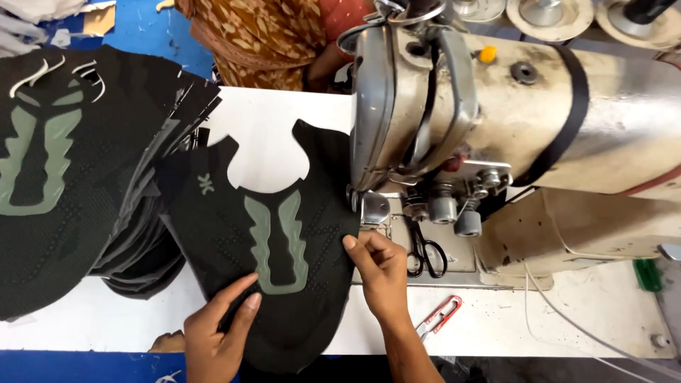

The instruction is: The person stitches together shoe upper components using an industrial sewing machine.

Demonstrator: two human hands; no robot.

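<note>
A black knitted shoe upper (213,234) with a grey-green toothed patch lies flat on the white table (269,128). My left hand (216,333) presses its fingers on the lower middle of the piece, just under the patch. My right hand (379,273) pinches the piece's right edge beside the presser foot (374,211) of the cream sewing machine (567,106). The needle itself is hidden behind the machine head.
A fanned stack of matching black uppers (64,163) fills the left of the table. Black scissors (424,250) lie on the machine bed; red thread snips (440,315) lie below them. A person in orange patterned clothing (262,35) stands beyond the table.
</note>
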